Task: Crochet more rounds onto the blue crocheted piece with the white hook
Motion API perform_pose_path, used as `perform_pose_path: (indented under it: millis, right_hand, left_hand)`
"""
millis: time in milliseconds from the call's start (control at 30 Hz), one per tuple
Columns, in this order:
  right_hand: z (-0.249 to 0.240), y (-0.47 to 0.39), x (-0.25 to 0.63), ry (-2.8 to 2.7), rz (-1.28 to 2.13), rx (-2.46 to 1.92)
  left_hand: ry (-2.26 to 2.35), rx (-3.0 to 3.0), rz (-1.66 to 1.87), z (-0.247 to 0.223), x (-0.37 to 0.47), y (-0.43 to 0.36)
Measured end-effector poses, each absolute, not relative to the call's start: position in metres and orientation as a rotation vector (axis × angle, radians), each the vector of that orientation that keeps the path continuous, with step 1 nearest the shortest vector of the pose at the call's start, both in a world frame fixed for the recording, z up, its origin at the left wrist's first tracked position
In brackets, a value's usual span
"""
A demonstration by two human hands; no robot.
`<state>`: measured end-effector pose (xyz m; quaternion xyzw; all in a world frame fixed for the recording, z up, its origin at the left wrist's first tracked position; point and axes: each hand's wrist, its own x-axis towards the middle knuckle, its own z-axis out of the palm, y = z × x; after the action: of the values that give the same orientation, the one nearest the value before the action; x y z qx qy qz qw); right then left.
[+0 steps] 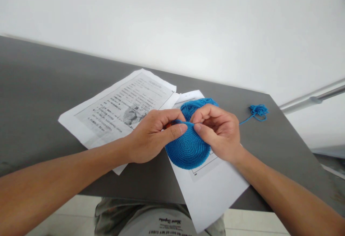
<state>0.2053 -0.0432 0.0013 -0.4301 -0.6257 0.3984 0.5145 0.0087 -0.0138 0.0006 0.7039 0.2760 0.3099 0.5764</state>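
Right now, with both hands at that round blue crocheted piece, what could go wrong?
The loose heap of blue yarn just beyond the round blue crocheted piece might tangle.
A strand runs from the small blue yarn clump toward the right hand; a tug could knot it.
The white printed paper sheet beneath that piece overhangs the grey table and might slip off.

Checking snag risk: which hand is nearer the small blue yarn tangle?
Right. The right hand is left of the small blue yarn tangle; the left hand lies farther left.
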Motion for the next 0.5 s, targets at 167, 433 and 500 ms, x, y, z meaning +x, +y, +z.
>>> perform_pose_path:
  millis: [167, 433, 500]
  right_hand:
    - [0.0001, -0.0432, 0.2055, -1.499, 0.971, -0.985]
    - [0.0023, -0.0427, 0.2046, -1.517, 0.942, -1.029]
    - [0.0028, -0.0427, 0.2042, -1.522, 0.940, -1.022]
  left_hand:
    - [0.643, 1.630, 0.725, 0.0010, 0.0086, -0.0142]
    - [0.634, 1.640, 0.723, 0.0003, 0.0080, -0.0139]
    - [0.628, 1.647, 0.718, -0.0003, 0.0080, -0.0139]
